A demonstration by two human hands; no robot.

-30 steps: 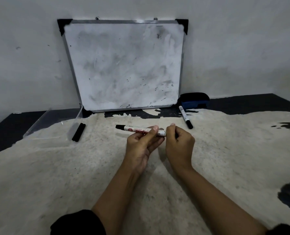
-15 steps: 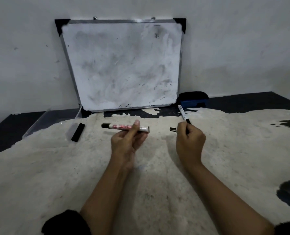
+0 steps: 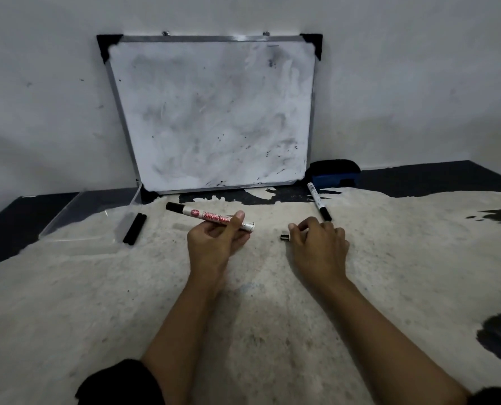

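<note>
Marker (image 3: 211,219) is sitting in L hand (image 3: 214,244), thumb + fingers curling round barrel. R hand (image 3: 319,247) is pinching small black end plug (image 3: 284,237), already off; refitting pending.

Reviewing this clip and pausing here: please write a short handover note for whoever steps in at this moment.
Left grip: holds the marker level above the pale surface, thumb across the barrel. There is a black cap on its left end and its right end is bare.
Right grip: pinches a small black end piece low over the surface.
Done: the end piece seems to be off the marker.
Left: probably set the piece down or refit it. The smudged whiteboard leans on the wall.
Nearby: a second marker and an eraser lie by the board's right corner.
</note>
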